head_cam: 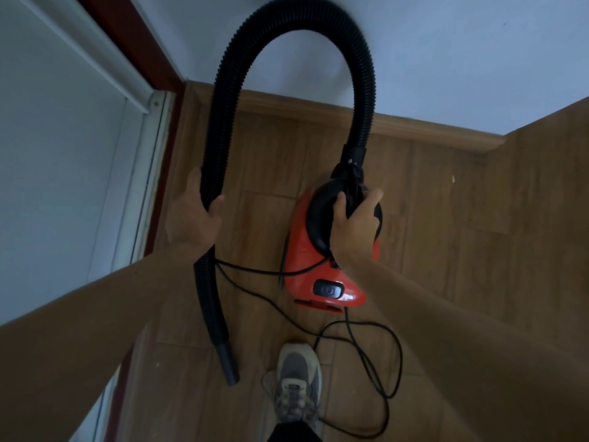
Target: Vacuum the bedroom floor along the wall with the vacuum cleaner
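Wood-plank floor (446,250) meets a white wall (446,59) at a wooden skirting board (414,124).

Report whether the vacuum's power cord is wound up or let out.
Let out: the black power cord trails from the red vacuum cleaner and lies in loose loops on the wood floor beside the shoe.
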Demonstrator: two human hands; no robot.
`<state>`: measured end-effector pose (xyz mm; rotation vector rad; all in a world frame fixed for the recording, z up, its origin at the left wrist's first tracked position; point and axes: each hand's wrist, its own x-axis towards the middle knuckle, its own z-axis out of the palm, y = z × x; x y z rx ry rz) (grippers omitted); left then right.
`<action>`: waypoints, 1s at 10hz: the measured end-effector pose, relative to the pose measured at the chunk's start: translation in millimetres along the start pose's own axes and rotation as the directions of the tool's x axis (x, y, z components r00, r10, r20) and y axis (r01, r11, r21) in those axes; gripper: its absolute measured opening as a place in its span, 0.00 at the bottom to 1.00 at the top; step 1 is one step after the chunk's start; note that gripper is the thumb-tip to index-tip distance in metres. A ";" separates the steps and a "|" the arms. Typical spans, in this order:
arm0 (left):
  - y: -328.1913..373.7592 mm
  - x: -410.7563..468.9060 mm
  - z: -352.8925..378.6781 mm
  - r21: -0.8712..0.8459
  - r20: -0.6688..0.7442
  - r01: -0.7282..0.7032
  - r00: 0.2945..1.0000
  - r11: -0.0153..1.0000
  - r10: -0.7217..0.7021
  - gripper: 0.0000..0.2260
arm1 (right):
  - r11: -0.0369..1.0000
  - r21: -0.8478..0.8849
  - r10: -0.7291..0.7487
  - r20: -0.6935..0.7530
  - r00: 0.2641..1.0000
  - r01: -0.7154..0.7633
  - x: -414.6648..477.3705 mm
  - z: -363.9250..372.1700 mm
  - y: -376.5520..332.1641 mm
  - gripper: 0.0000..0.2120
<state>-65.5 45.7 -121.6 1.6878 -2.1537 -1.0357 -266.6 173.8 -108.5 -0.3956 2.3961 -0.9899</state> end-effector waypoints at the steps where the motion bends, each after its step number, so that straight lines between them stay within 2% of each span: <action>1: -0.8 4.5 0.9 -0.005 -0.007 0.005 1.000 1.000 -0.005 0.27 | 1.000 0.001 0.004 -0.016 1.000 -0.004 0.9 2.9 -2.2 0.13; 3: 6.2 3.5 -4.1 -0.011 0.010 0.031 0.999 0.999 -0.031 0.26 | 0.997 -0.046 0.070 0.045 0.997 -0.068 -3.0 -5.2 -10.3 0.14; 4: 16.3 1.9 -14.0 -0.020 0.049 0.084 0.995 0.996 -0.083 0.28 | 0.984 -0.159 0.092 0.106 0.990 -0.075 -3.5 -17.8 -18.9 0.18; 6: 43.4 -5.6 -50.4 -0.014 0.187 0.208 0.961 0.978 -0.201 0.41 | 0.926 -0.376 0.160 0.318 0.935 -0.031 -12.9 -48.0 -49.5 0.31; 7: 61.7 -10.5 -78.6 -0.013 0.252 0.143 0.958 0.990 -0.136 0.42 | 0.906 -0.413 0.090 0.403 0.911 0.093 -26.8 -69.6 -70.8 0.30; 8: 76.1 -19.9 -110.5 0.045 0.301 -0.010 0.954 0.999 -0.004 0.44 | 0.860 -0.452 -0.003 0.456 0.890 0.235 -45.7 -96.2 -98.4 0.29; 9: 109.1 -29.8 -147.4 0.102 0.338 -0.109 0.939 0.989 0.069 0.44 | 0.765 -0.517 -0.110 0.482 0.869 0.384 -67.5 -128.1 -140.5 0.33; 10: 137.2 -48.8 -190.7 0.222 0.353 -0.200 0.929 0.954 0.113 0.39 | 0.678 -0.556 -0.163 0.525 0.835 0.481 -94.7 -164.7 -184.1 0.36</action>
